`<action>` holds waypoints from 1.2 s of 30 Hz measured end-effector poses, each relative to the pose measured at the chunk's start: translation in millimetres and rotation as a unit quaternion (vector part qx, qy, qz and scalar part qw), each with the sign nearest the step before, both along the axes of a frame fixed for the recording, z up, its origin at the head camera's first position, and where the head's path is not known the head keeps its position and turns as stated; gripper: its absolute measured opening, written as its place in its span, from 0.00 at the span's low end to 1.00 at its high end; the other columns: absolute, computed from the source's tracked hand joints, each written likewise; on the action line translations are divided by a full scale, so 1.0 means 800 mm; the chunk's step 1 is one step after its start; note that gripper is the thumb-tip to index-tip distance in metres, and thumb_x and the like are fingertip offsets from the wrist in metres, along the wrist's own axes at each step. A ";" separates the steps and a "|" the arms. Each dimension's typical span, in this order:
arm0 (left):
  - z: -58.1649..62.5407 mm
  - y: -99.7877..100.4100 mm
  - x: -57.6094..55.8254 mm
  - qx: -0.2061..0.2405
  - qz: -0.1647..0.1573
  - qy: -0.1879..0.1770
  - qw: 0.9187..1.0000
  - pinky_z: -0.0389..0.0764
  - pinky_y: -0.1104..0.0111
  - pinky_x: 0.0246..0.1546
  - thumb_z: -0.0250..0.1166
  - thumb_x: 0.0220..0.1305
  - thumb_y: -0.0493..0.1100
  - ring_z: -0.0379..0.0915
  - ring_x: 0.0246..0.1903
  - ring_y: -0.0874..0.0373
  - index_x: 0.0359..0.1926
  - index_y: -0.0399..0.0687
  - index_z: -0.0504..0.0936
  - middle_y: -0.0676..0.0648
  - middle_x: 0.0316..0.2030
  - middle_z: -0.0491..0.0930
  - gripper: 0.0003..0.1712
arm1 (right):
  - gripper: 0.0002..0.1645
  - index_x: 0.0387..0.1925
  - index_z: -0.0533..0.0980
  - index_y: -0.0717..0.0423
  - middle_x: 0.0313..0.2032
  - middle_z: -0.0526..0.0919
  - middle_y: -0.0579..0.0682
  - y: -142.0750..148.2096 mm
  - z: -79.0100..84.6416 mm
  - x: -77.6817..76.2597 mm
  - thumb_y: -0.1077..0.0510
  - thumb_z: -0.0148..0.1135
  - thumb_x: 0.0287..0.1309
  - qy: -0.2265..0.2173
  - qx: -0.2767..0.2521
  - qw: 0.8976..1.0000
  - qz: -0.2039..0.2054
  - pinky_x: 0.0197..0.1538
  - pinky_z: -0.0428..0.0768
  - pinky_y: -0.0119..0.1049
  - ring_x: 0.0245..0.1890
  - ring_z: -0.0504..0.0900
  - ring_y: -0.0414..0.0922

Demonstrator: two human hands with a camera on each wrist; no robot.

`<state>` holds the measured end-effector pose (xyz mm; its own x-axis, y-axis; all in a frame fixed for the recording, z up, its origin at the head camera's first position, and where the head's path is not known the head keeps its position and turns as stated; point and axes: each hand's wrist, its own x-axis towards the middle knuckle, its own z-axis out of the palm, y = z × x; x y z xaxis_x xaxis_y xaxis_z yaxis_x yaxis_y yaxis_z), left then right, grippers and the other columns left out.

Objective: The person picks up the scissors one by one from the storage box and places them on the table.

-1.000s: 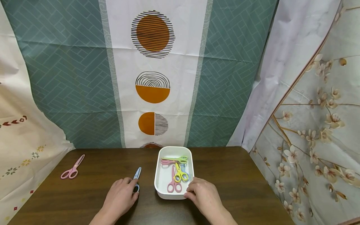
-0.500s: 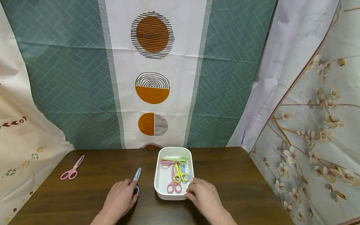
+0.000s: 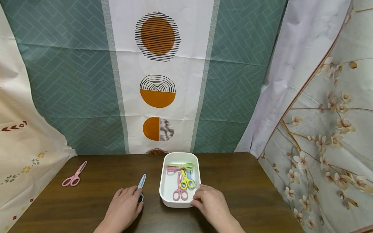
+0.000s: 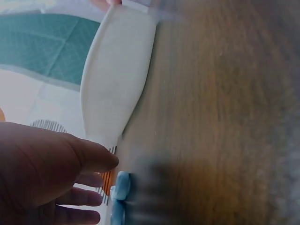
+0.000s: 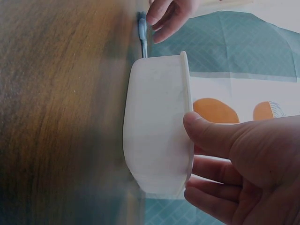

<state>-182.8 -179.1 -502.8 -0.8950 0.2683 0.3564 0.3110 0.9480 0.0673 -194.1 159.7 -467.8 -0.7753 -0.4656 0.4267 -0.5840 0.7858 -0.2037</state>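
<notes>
A pair of blue scissors [image 3: 141, 182] lies on the dark wooden table [image 3: 247, 191], blades pointing away. My left hand [image 3: 123, 207] hovers low over its left side with relaxed fingers, partly covering the handles. In the left wrist view, the blue scissors' handles [image 4: 121, 192] sit just beyond my fingertips. At the near right corner of a white plastic bin [image 3: 164, 194], my right hand [image 3: 212, 204] holds the rim, thumb [image 5: 199, 123] on the front side and fingers along the right side. Inside the bin lie pink scissors [image 3: 179, 187], yellow scissors [image 3: 186, 181], green scissors [image 3: 186, 166] and others partly hidden.
Another pair of pink scissors [image 3: 74, 176] lies at the table's far left. A patterned green and white curtain [image 3: 157, 97] hangs behind the back edge. Floral cloth [image 3: 326, 145] hangs at the right, and cream cloth [image 3: 32, 142] at the left.
Both hands, the bin and the scissors hold nearly the same places; the head view shifts only very slightly.
</notes>
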 end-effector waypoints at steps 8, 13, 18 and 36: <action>0.004 0.000 0.012 -0.024 -0.007 -0.054 0.998 0.73 0.33 0.66 0.82 0.62 0.52 0.81 0.61 0.39 0.60 0.41 0.87 0.39 0.60 0.85 0.31 | 0.09 0.28 0.89 0.42 0.37 0.89 0.36 -0.001 0.001 0.001 0.50 0.87 0.53 -0.001 0.001 1.000 0.001 0.45 0.86 0.39 0.47 0.89 0.41; -0.002 -0.001 0.016 -0.023 -0.012 -0.048 0.998 0.72 0.34 0.67 0.81 0.63 0.52 0.81 0.63 0.38 0.59 0.42 0.87 0.39 0.61 0.85 0.29 | 0.09 0.28 0.89 0.41 0.36 0.88 0.35 -0.001 0.000 0.000 0.49 0.87 0.53 -0.004 0.000 1.000 0.003 0.43 0.85 0.39 0.46 0.88 0.40; -0.005 -0.001 0.018 -0.020 -0.017 -0.034 0.999 0.73 0.35 0.67 0.81 0.63 0.52 0.81 0.62 0.38 0.57 0.42 0.87 0.39 0.60 0.85 0.27 | 0.10 0.28 0.89 0.41 0.37 0.89 0.36 -0.001 0.000 0.001 0.49 0.87 0.53 -0.002 0.000 1.000 0.001 0.45 0.86 0.40 0.48 0.89 0.41; -0.012 -0.003 0.016 -0.025 -0.025 -0.014 0.999 0.76 0.38 0.65 0.81 0.64 0.53 0.82 0.61 0.41 0.60 0.41 0.86 0.38 0.61 0.85 0.30 | 0.10 0.27 0.89 0.42 0.34 0.85 0.34 0.000 0.000 0.002 0.50 0.88 0.52 0.007 -0.004 1.000 -0.003 0.40 0.84 0.37 0.39 0.85 0.37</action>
<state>-169.8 -181.7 -512.2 -0.8896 0.3302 0.3157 0.3568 0.9337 0.0289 -192.3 159.5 -467.7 -0.7716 -0.4585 0.4408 -0.5828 0.7873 -0.2013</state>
